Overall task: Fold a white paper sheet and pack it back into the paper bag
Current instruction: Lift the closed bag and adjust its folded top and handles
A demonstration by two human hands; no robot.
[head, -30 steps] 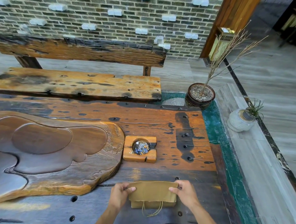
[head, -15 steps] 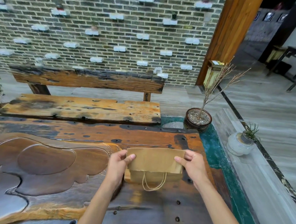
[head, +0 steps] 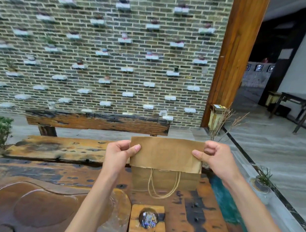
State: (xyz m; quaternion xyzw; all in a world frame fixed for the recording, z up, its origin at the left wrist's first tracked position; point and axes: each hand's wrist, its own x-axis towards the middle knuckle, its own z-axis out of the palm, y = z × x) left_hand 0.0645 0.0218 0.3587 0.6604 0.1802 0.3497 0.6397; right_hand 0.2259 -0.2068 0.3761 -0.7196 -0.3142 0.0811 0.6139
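A brown paper bag is held up in the air in front of me, folded over flat, its twine handles dangling below the fold. My left hand pinches its upper left edge, thumb on the near face. My right hand pinches the upper right edge the same way. No white paper sheet shows in view.
Below lies a dark wooden table with a carved tea tray at left and a small wooden block holder under the bag. A wooden bench stands behind. A dry-twig plant and a small pot are at right.
Both hands have lifted the folded bag from the table's near edge up and away to chest height. The view has tilted upward with it, showing more of the brick wall.
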